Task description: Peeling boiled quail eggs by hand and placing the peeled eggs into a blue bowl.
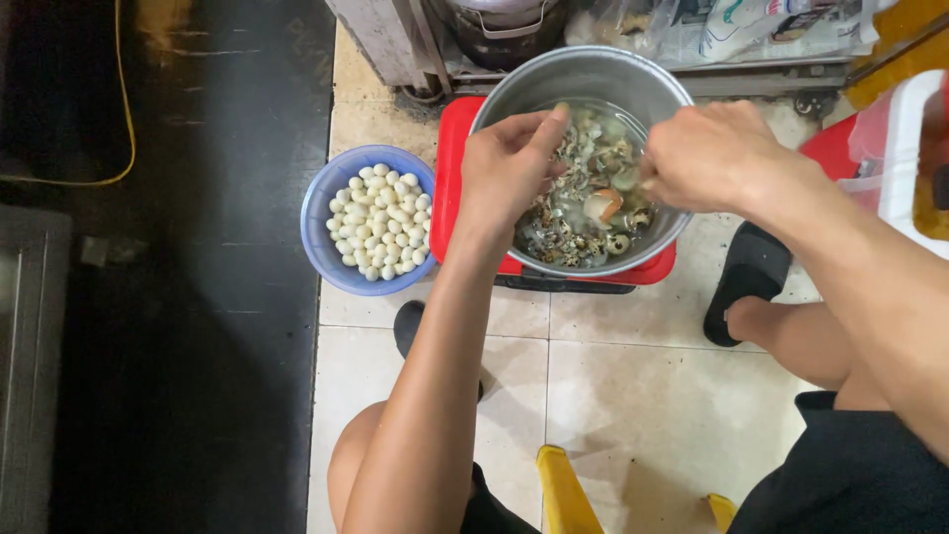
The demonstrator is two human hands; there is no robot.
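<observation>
Both hands reach into the steel pot (514, 89): left hand (506, 168) pinches something small, right hand (704, 156) is curled, grip unclear. Blue bowl (321, 213) of peeled eggs (381, 220) sits beside.

Packages are confined to the top edge of the frame, right of centre. A clear plastic bag (625, 22), crumpled, its contents indistinct, lies at top centre-right. Immediately to its right lies a white pouch (743, 22) bearing green and dark print, tilted, partly cut off by the frame edge. Beside that, further right, a flatter clear-wrapped packet (806, 28) with dark and reddish markings rests on the same ledge. No signs or screens are visible anywhere in the frame.
</observation>
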